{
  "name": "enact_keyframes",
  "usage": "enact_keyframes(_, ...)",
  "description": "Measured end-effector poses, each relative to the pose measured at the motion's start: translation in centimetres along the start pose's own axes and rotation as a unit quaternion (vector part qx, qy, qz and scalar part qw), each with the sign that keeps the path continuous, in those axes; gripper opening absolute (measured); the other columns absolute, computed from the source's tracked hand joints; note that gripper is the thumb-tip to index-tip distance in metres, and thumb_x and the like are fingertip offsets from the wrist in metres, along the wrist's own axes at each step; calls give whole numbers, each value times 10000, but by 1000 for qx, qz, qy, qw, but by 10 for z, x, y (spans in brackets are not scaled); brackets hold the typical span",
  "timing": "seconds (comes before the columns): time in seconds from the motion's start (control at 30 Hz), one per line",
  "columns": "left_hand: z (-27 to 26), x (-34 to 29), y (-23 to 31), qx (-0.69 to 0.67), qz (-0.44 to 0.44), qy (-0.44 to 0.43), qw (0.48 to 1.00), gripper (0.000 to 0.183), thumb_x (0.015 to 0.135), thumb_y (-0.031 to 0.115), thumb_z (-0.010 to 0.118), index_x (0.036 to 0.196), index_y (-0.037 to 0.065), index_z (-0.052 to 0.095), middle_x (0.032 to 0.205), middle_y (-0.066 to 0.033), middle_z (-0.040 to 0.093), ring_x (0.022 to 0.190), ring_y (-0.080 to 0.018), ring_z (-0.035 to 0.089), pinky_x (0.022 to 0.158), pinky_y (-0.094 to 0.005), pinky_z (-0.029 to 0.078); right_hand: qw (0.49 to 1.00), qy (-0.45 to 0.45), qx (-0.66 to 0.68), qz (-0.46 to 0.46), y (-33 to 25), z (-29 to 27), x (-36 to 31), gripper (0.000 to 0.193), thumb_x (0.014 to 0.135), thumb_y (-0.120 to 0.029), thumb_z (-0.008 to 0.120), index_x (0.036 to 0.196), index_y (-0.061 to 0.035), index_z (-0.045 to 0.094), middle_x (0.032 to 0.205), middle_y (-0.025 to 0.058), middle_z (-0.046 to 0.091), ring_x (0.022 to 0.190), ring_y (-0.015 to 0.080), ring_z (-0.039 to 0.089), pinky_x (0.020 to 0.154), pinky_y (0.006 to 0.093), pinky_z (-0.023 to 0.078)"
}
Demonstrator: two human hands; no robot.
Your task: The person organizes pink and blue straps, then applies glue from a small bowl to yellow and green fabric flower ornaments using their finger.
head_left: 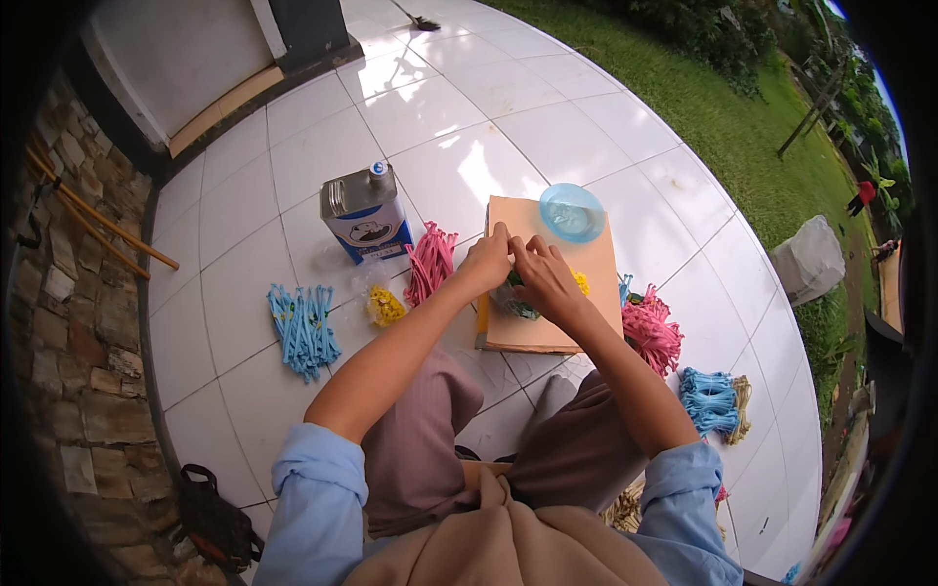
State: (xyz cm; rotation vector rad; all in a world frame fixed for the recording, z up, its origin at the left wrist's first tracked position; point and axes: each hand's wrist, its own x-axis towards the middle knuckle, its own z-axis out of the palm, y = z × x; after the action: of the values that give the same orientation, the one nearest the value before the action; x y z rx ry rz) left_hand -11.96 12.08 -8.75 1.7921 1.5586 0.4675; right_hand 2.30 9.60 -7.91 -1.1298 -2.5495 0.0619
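My left hand (489, 260) and my right hand (549, 281) meet over a tan board (606, 317) in front of me. Fingers of both are pinched close together, and whatever is between them is too small or hidden to make out. Beneath the hands, partly covered by them, sits a dark green bunch in what looks like clear plastic (518, 301). Small yellow pieces (581, 282) show just beside my right hand. A translucent blue bowl (572, 212) stands at the board's far edge.
A blue and silver can (368, 217) stands to the left, near a bag of yellow pieces (386, 307). Pink bundles (430, 262) and light blue bundles (303, 330) lie left; more pink (652, 332), blue (707, 401) and beige (743, 410) bundles lie right. A stone wall (98, 391) borders the tiled floor.
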Motion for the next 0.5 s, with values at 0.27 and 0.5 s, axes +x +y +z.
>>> enact_keyframes(0.27,-14,-4,-9,-137,-42,-29,989,328,827,159,522,1115,60,399,913,-178,588,838,-293,586,767,-411,468,988,35,123,83,9,-11,3,514,621,12,648,1060,-74,395,815,83,624,904,258,550,731,371,399)
enact_keyframes(0.5,-18,-8,5,-74,179,157,968,321,880,276,538,1126,73,503,1079,-112,523,1064,-219,459,920,-349,376,908,94,356,199,13,-44,-2,519,678,21,684,1056,-54,336,790,119,664,798,266,626,735,348,460)
